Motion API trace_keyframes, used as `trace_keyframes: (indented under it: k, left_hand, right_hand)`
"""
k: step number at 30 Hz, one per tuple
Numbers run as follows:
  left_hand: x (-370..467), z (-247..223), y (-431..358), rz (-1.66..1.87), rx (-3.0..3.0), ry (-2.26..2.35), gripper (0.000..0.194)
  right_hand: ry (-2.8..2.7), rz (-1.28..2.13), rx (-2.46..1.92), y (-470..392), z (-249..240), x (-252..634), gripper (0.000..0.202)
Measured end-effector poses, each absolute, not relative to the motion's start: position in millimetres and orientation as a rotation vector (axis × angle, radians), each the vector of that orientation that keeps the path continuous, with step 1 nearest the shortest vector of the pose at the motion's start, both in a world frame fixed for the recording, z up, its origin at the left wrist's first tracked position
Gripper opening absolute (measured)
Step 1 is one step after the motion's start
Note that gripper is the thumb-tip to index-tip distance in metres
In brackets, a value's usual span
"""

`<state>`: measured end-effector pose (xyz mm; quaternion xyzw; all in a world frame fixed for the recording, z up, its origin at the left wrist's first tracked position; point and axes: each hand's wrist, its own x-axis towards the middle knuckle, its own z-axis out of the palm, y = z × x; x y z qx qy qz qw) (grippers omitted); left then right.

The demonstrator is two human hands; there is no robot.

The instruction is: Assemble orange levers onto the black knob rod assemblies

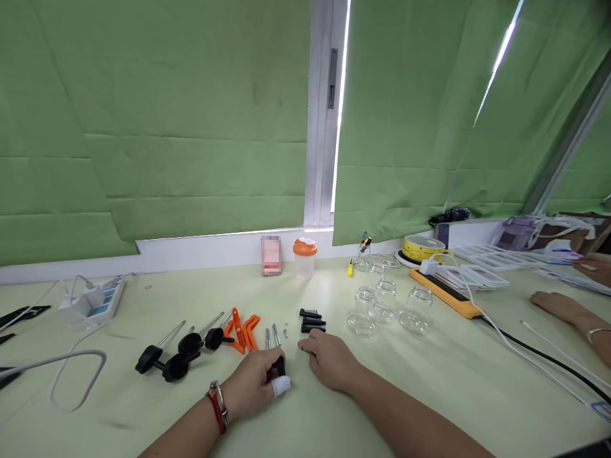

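The pale worktop carries everything, and a bare patch of it between the two forearms seems a sensible place to work over, since anything dropped there would land in plain sight; the left hand is clamped around a black piece, fingers wrapped over it and the white-wrapped thumb lying along its near side; that grip looks best held firm and low, heel of the hand near the worktop, so the piece cannot roll; the right hand is palm down just right of it, fingers curled and fingertips drawn close together near the worktop, apparently at a small dark piece mostly hidden beneath them; I can't tell whether they pinch it or only touch it; a light fingertip hold would suit better than a squeeze, as a coil could spring away.

Well to the left lie black round parts with metal shafts, beside orange clamp parts; just beyond the right fingertips sits a row of black pieces with springs, near enough to be nudged, so a short, careful reach is wise; two metal rods show just beyond the left hand, perhaps joined to what it holds; tiny bits beside them are easiest to lose.
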<state>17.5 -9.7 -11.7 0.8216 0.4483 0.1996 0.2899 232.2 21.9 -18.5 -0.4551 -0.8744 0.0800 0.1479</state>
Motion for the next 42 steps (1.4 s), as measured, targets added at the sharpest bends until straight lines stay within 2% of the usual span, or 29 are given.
trace_keyframes:
  k: [18,42]
  left_hand:
    - [15,-16,-7,0.539,2.185,1.192,0.017]
    - [15,-11,-7,0.505,2.198,1.224,0.018]
  right_hand:
    - [-2.437,0.335,-1.27,23,-23,231,0.041]
    - [-2.214,0.557,-1.262,27,-28,231,0.025]
